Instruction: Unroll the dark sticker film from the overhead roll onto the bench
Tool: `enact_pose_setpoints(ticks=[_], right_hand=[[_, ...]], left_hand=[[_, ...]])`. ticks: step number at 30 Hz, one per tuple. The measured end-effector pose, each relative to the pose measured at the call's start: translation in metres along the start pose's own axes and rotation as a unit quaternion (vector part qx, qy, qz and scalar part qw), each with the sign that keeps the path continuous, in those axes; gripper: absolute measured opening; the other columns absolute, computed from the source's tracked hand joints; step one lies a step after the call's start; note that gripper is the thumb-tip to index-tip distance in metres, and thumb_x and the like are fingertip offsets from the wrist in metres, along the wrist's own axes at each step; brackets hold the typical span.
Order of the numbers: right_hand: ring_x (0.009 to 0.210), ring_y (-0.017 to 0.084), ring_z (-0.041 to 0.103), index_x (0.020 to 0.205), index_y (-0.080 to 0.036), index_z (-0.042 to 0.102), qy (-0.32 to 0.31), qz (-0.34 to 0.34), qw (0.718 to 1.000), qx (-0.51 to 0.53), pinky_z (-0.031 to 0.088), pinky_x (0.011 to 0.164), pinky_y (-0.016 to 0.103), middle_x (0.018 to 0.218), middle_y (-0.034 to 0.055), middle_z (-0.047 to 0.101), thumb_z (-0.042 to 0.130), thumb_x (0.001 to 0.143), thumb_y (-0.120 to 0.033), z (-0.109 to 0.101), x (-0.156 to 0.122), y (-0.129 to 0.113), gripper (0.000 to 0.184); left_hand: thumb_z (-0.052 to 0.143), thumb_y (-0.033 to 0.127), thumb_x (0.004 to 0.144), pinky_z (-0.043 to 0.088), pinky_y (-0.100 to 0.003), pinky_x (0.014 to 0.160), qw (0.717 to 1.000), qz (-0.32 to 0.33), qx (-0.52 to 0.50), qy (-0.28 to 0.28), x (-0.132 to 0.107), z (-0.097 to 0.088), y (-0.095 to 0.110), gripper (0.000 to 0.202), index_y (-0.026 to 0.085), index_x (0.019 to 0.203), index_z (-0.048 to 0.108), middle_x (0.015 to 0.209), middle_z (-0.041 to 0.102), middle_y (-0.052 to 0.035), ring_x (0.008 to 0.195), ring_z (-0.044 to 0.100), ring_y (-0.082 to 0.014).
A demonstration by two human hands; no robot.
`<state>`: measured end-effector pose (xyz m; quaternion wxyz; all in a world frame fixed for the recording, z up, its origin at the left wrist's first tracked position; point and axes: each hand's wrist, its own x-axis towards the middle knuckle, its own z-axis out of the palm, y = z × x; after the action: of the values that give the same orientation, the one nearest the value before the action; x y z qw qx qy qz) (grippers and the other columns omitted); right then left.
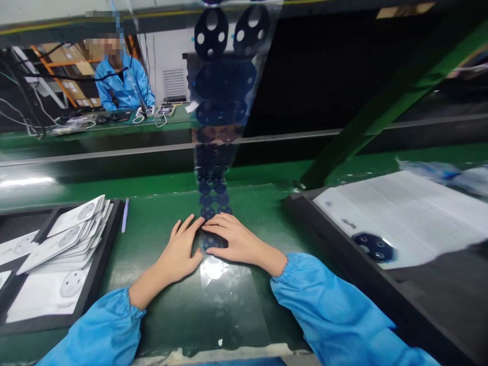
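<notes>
Both hands lie flat and spread on the smooth green desk (160, 223), gripping nothing. The left hand (179, 251) and right hand (236, 243) press a glossy clear film strip (217, 76) of holed dark discs. One disc (209, 244) sits under the right fingertips. Stacked white cards (68, 239) fill a black tray (105, 249) left of the left hand. Another tray's rim (333, 236) lies right of the right hand.

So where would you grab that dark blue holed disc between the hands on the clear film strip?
Probably its near rim, peeling up from the person's side: the dark blue holed disc lies flat on the clear film strip, so only an edge offers purchase.
</notes>
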<state>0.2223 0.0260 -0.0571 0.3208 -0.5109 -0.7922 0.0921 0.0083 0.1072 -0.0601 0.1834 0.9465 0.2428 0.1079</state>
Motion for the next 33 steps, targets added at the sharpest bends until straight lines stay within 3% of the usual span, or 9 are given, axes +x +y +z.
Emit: enact_pose_setpoints(ticks=[5,19,23,26,28,29,31,33], right_hand=[[0.123,0.029,0.051,0.129,-0.014,0.064,-0.012,0.000,1.000,-0.029,0.033,0.116,0.046,0.130,0.0106,0.059,0.092,0.079,-0.029,0.003,-0.001,0.001,0.059],[0.123,0.027,0.053,0.127,-0.017,0.065,-0.026,0.006,1.000,-0.011,0.036,0.114,0.044,0.128,0.0089,0.062,0.086,0.085,-0.026,0.007,0.002,-0.003,0.048],[0.133,0.028,0.045,0.135,-0.022,0.060,0.066,0.093,0.991,-0.067,0.033,0.117,0.049,0.141,0.0086,0.052,0.072,0.093,-0.033,0.018,-0.003,0.020,0.045],[0.138,0.036,0.038,0.145,-0.013,0.050,0.160,0.178,0.966,-0.093,0.035,0.114,0.059,0.147,0.0187,0.043,0.057,0.099,-0.042,0.024,-0.005,0.050,0.055],[0.142,0.041,0.030,0.151,-0.010,0.042,0.183,0.202,0.957,-0.096,0.032,0.112,0.065,0.151,0.0223,0.037,0.054,0.099,-0.049,0.024,-0.004,0.064,0.066],[0.144,0.041,0.025,0.153,-0.012,0.039,0.173,0.200,0.960,-0.097,0.030,0.112,0.067,0.154,0.0210,0.033,0.054,0.099,-0.052,0.023,-0.004,0.067,0.069],[0.147,0.041,0.020,0.154,-0.017,0.041,0.117,0.165,0.975,-0.092,0.026,0.113,0.069,0.157,0.0159,0.031,0.054,0.099,-0.056,0.020,-0.004,0.064,0.068],[0.145,0.038,0.026,0.146,-0.021,0.052,0.061,0.118,0.988,-0.083,0.022,0.115,0.068,0.153,0.0131,0.039,0.056,0.099,-0.056,0.016,-0.004,0.053,0.059]], left_hand=[[0.042,0.018,0.086,0.014,-0.059,0.125,1.000,0.024,0.011,-0.003,-0.001,0.001,-0.003,0.072,0.015,0.155,0.022,0.158,0.033,-0.0081,0.152,0.018,-0.0277],[0.047,0.026,0.093,0.017,-0.065,0.123,0.999,0.032,0.010,0.014,-0.003,0.001,0.000,0.060,0.015,0.151,0.035,0.154,0.040,-0.0121,0.149,0.025,-0.0336],[0.051,0.027,0.092,0.019,-0.066,0.121,0.997,0.047,-0.017,0.052,-0.005,-0.003,0.004,0.054,0.015,0.145,0.043,0.142,0.053,-0.0139,0.145,0.034,-0.0342],[0.050,0.028,0.092,0.029,-0.057,0.120,0.992,0.085,-0.044,0.077,-0.008,-0.003,0.010,0.043,0.016,0.134,0.052,0.103,0.070,-0.0074,0.121,0.059,-0.0263],[0.048,0.030,0.093,0.047,-0.042,0.107,0.987,0.122,-0.062,0.081,-0.011,0.001,0.015,0.036,0.018,0.124,0.060,0.072,0.066,0.0001,0.090,0.069,-0.0190],[0.047,0.031,0.093,0.054,-0.034,0.093,0.985,0.137,-0.070,0.081,-0.013,0.004,0.018,0.032,0.019,0.119,0.063,0.062,0.061,0.0024,0.074,0.068,-0.0162],[0.045,0.033,0.096,0.053,-0.025,0.067,0.982,0.148,-0.080,0.089,-0.016,0.009,0.021,0.029,0.020,0.110,0.066,0.053,0.056,0.0037,0.054,0.061,-0.0134],[0.041,0.032,0.100,0.052,-0.025,0.062,0.981,0.135,-0.080,0.111,-0.018,0.012,0.021,0.030,0.019,0.106,0.068,0.061,0.062,0.0006,0.055,0.061,-0.0134]])
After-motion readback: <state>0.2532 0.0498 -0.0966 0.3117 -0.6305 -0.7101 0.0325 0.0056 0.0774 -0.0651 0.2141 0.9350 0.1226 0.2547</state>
